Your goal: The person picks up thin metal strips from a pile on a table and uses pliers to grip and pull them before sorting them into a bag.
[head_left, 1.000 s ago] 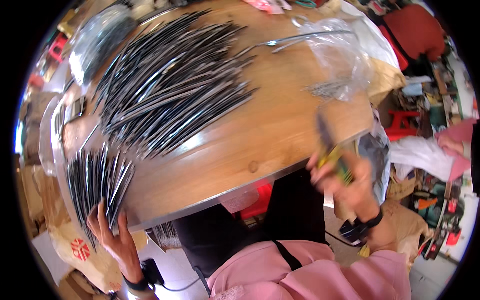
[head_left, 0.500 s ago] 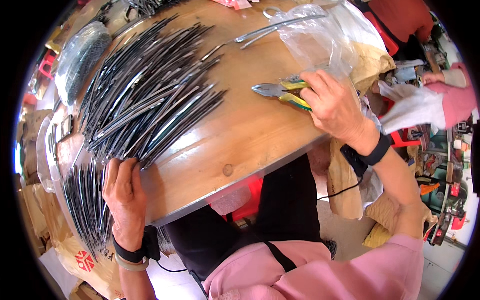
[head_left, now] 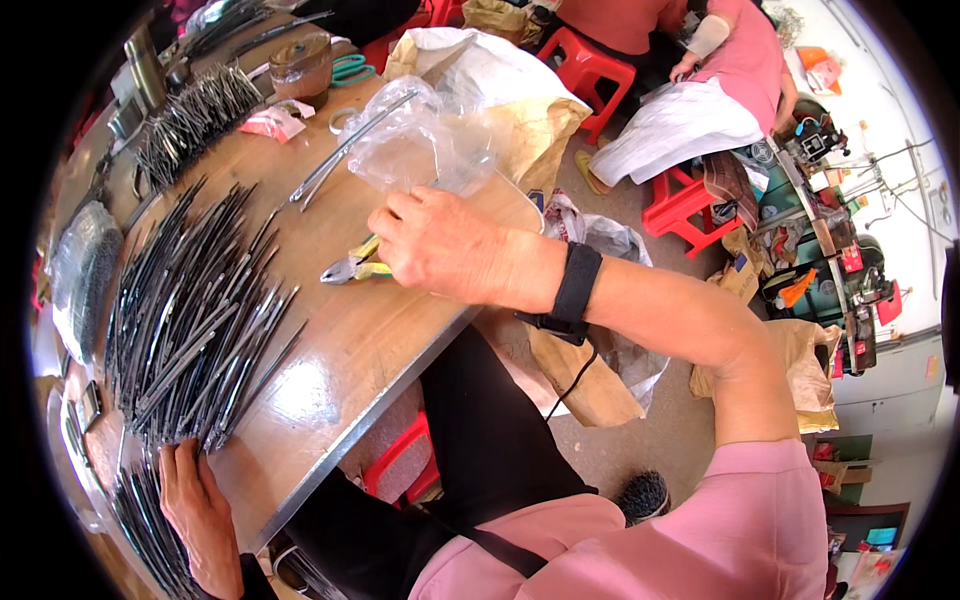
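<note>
Right hand down on the table, fingers curled around the yellow-handled pliers, steel nose poking out leftward. Closed on them, though whether gripping firmly or just resting cannot be told. Left hand flat at the near end of the rods, fingers spread, clamping nothing. Probably picking up the pliers; next, a lift and a swing left toward the rods. Rods dark, thin, fanned in a dense heap. Clear bag just beyond the right hand.

Bare tabletop lies open left of your right hand's fingers; rods crowd beyond, plastic bag ahead.
</note>
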`<state>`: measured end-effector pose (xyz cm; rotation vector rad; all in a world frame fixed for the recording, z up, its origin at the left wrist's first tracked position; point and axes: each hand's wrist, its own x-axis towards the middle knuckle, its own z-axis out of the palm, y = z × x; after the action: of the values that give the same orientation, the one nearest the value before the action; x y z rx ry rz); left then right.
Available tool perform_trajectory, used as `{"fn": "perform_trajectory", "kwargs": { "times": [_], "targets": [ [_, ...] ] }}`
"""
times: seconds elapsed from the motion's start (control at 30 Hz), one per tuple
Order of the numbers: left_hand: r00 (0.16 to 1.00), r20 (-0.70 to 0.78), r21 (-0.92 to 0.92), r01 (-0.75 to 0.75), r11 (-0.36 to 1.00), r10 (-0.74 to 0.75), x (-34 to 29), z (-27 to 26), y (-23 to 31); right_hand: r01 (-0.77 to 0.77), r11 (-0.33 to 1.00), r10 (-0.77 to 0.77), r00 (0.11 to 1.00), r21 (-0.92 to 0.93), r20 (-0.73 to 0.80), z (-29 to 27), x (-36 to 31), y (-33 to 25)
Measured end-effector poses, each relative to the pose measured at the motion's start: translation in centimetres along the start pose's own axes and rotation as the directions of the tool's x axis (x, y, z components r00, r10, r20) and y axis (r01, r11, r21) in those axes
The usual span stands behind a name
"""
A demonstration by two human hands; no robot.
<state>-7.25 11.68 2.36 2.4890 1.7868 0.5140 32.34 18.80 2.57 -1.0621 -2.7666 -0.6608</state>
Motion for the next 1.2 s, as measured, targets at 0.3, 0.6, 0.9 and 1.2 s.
{"fn": "perform_trajectory", "kwargs": {
  "times": [0.3,0.6,0.9,1.2],
  "targets": [
    [0.604,0.644,-0.671,0.74,0.032,-0.47,-6.6,-2.6,3.1,-0.28,0.763,0.528,0.79,0.582,-0.312,-7.5,1.3,-5.5],
    [0.482,0.774,-0.608,0.384,-0.695,-0.411,-13.3,-2.9,5.5,-0.12,-0.5,0.758,0.419,0.858,0.5,-3.8,-4.4,-8.6],
    [0.737,0.651,-0.47,0.207,-0.858,-0.179,-8.6,-1.1,10.0,0.33,-0.873,0.487,0.54,0.36,0.686,-5.2,-5.2,-13.5],
    [0.749,0.631,-0.77,0.636,-0.049,-0.204,-8.9,1.3,12.1,-0.201,-0.303,0.54,0.769,0.932,0.341,-5.3,-5.1,-13.1]
  ]
}}
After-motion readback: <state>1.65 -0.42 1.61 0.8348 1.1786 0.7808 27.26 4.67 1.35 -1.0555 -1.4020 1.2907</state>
